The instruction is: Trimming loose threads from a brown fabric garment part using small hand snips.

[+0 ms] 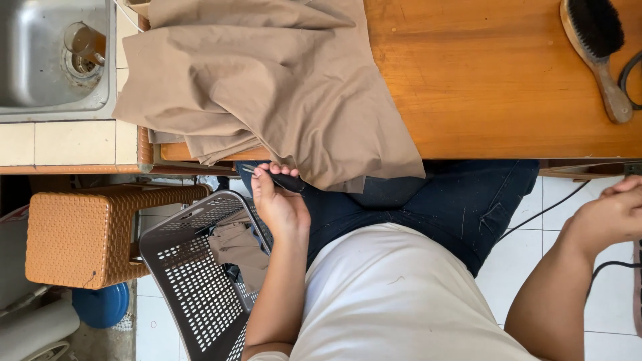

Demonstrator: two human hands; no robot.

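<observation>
Head view: a slim dark-handled tool [277, 178] (perhaps a seam ripper) lies left-right, metal tip pointing left, pinched in the left hand [279, 204] at the tan cloth [267, 80] edge. Right hand [612, 217] curls loosely near a black cable [535, 215].

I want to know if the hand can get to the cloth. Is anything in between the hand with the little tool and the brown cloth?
Nothing visible does. The left hand holds a small dark-handled tool right at the hanging edge of the tan cloth, which drapes off the wooden table. The right hand is off to the side, away from the cloth.
</observation>
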